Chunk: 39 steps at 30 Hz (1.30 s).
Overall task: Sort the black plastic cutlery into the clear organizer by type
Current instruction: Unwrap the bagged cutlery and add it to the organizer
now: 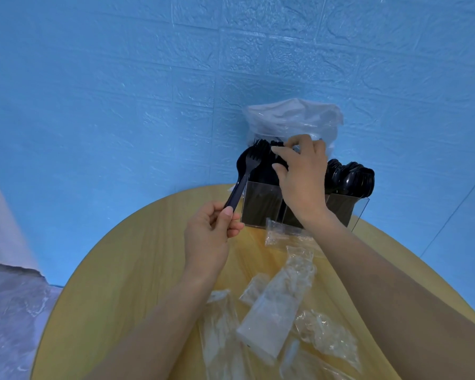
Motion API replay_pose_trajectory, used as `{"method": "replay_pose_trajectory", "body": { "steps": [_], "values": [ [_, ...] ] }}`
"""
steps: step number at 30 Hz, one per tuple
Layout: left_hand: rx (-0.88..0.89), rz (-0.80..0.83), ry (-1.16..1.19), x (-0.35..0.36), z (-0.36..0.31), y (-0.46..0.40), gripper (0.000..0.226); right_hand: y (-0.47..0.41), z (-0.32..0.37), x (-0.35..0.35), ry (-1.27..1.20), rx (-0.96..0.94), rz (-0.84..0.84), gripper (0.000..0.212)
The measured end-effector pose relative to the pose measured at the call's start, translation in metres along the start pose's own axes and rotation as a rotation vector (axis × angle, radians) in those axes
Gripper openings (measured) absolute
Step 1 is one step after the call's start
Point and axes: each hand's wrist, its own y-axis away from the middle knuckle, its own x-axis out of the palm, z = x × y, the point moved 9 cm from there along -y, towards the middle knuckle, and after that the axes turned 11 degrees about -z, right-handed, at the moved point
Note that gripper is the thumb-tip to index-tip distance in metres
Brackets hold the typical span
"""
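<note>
Nearest, a heap of crinkled clear plastic wrappers point(280, 311) lies on the round, smooth, pale yellow wood-grain table point(126, 283); the bottom edge of the view cuts off several of them, and their glare makes it hard to tell whether anything is inside. One more flat wrapper point(279, 233) lies farther back, just in front of the organizer.

To the left of that wrapper, the left hand point(207, 239) is curled, thumb and fingers pinching the handle ends of a black plastic fork point(246, 174) and, behind it, a black spoon point(241, 163). Both slant up and to the right, and their heads rise beside the organizer's left end. How the two handles sit against each other is hidden inside the grip.

The clear organizer point(261, 207) stands at the far edge of the table, a glossy box with straight, see-through walls. Its left compartment is packed with upright black forks point(263, 149), and its right compartment with rounded, shiny black spoons point(351, 176). The middle compartment is mostly covered by the right forearm, so its contents cannot be made out.

The right hand point(302, 171) reaches over the top of the organizer, fingers bent, its fingertips on the black cutlery heads; whether it pinches a piece is unclear.

Behind the organizer a crumpled translucent white plastic bag point(294, 119) leans on the blue, brick-embossed wall point(148, 78).
</note>
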Motion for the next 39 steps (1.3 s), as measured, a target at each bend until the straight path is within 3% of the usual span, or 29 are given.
{"method": "replay_pose_trajectory", "body": {
  "steps": [3,6,9,18,24,28,34,39],
  "values": [
    [0.004,0.014,0.020,0.001,-0.003,0.001,0.011,0.004,0.007,-0.007,-0.089,0.037,-0.017,0.028],
    [0.015,0.052,0.050,0.006,-0.010,0.006,0.010,0.014,0.005,-0.007,-0.411,0.322,0.107,0.030],
    [0.043,0.125,0.055,0.016,-0.017,0.014,0.011,0.023,-0.006,-0.018,-0.567,0.497,0.071,0.011],
    [0.017,0.158,0.118,0.036,-0.028,0.033,0.012,0.035,-0.056,-0.066,-0.587,0.731,-0.093,0.024],
    [0.003,0.187,0.102,0.053,-0.031,0.039,0.019,0.030,-0.064,-0.082,-0.839,0.766,-0.041,0.036],
    [-0.037,0.167,0.114,0.059,-0.025,0.040,0.018,0.027,-0.068,-0.086,-0.936,0.720,0.008,0.020],
    [-0.059,0.082,0.143,0.054,-0.014,0.034,0.011,0.018,-0.106,-0.111,-0.853,0.796,-0.249,0.013],
    [-0.040,0.089,0.150,0.051,-0.011,0.035,0.010,0.000,-0.102,-0.118,-0.657,0.640,-0.313,0.027]
  ]
}}
